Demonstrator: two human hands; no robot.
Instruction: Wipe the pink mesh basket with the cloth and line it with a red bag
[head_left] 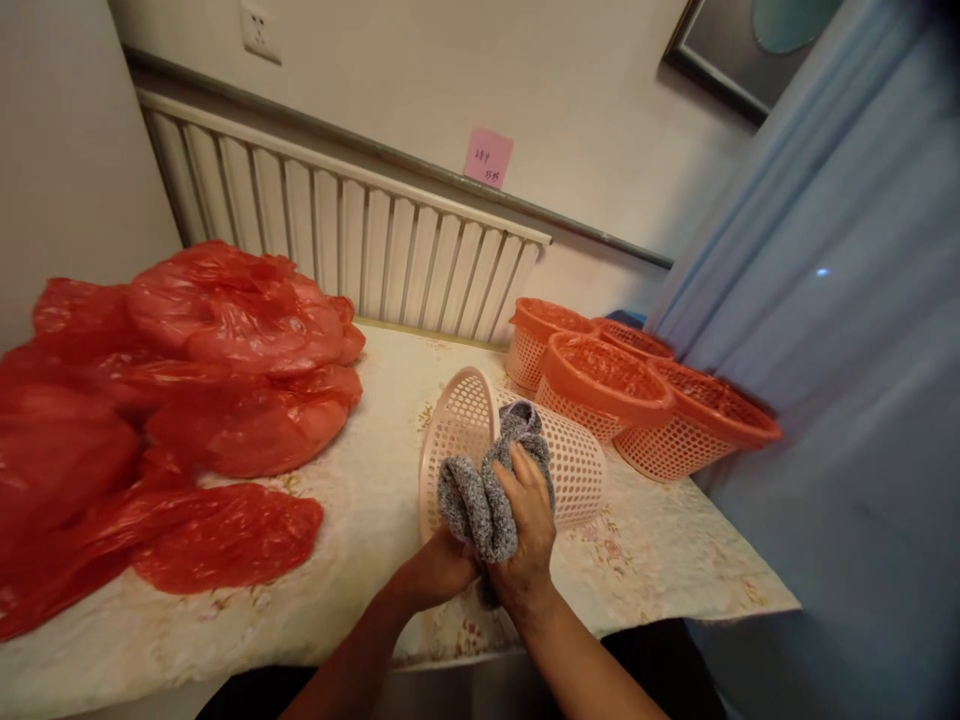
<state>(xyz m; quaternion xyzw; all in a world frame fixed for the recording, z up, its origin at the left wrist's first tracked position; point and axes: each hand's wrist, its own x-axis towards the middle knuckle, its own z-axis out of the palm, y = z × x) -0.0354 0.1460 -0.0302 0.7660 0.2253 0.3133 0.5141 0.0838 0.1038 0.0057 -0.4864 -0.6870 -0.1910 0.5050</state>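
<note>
A pale pink perforated basket (574, 465) lies on its side on the cloth-covered table, its mouth facing left. My right hand (527, 520) presses a bunched grey speckled cloth (491, 505) against the basket, its fingers curled over the cloth. At the basket's near rim is my left hand (442, 572), with its fingers closed and partly hidden behind the cloth and rim.
Red plastic bags (240, 390) fill the table's left side. Several baskets lined with red bags, one in front (581, 410), stand at the back right beside a blue curtain (810, 380). A radiator (360, 230) runs behind the table (375, 480).
</note>
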